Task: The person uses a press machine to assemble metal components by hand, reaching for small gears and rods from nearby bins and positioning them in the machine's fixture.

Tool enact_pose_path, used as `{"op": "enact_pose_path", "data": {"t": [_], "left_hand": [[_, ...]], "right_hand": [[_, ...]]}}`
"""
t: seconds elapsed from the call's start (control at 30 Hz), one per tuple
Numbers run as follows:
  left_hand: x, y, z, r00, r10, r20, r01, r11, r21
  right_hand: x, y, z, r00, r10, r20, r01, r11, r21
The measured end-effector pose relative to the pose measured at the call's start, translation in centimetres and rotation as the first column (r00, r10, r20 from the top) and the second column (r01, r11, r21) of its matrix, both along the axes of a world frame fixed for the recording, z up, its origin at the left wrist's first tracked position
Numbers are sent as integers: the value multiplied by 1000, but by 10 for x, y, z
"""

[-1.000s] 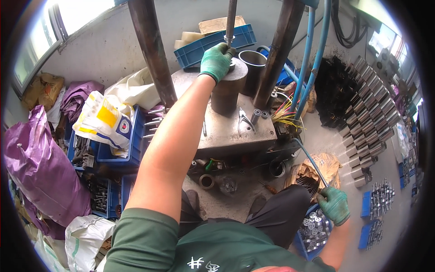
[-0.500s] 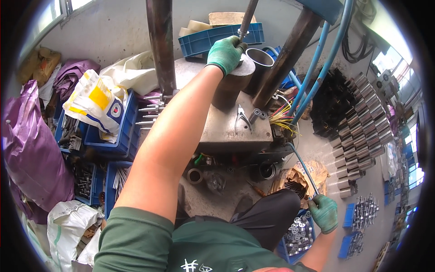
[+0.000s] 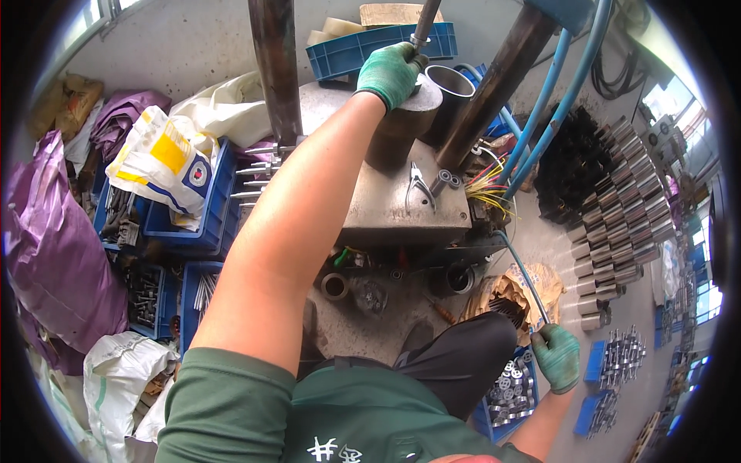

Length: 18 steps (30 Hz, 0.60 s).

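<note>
My left hand [image 3: 390, 75], in a green glove, is closed round the lower end of an upright metal rod [image 3: 425, 21]. A pale ring [image 3: 419, 40] sits on the rod just above my fingers. Beneath the hand stands a thick round metal block [image 3: 401, 127] on a heavy steel base [image 3: 401, 208]. The rod's bottom end is hidden by the glove. My right hand [image 3: 556, 357], gloved too, grips the end of a long blue-grey lever [image 3: 523, 272] at the lower right. Pliers [image 3: 419, 189] lie on the base beside two small bearings [image 3: 446, 181].
Dark columns [image 3: 276, 69] flank the block, with blue hoses [image 3: 552, 108] to the right. A blue crate [image 3: 382, 50] stands behind. Bags and blue bins [image 3: 181, 231] crowd the left. Metal cylinders [image 3: 625, 208] are stacked at right; a bin of metal parts [image 3: 509, 397] sits by my right knee.
The view has shifted slightly. My right hand and the lever's end sit slightly lower in relation to the base, or nearly the same. My left hand keeps its hold on the rod.
</note>
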<state>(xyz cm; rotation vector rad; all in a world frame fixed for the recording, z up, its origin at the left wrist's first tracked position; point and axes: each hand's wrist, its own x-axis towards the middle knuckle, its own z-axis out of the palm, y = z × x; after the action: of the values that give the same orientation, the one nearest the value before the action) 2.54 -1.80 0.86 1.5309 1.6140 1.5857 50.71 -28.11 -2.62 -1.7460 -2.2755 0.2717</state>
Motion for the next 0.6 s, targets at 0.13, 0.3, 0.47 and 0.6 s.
{"op": "enact_pose_path", "data": {"t": [0.13, 0.3, 0.47, 0.6], "left_hand": [[1, -4, 1, 997, 42, -65, -40, 999, 30], [-4, 6, -6, 987, 94, -133, -79, 990, 120], [-4, 9, -4, 994, 62, -85, -57, 996, 69], [3, 5, 0, 999, -2, 45, -1, 999, 51]], "right_hand": [[2, 2, 3, 996, -61, -71, 54, 993, -105], [13, 35, 24, 992, -52, -115, 49, 998, -35], [6, 163, 65, 948, 121, -296, 79, 807, 585], [10, 222, 99, 969, 25, -245, 129, 796, 592]]}}
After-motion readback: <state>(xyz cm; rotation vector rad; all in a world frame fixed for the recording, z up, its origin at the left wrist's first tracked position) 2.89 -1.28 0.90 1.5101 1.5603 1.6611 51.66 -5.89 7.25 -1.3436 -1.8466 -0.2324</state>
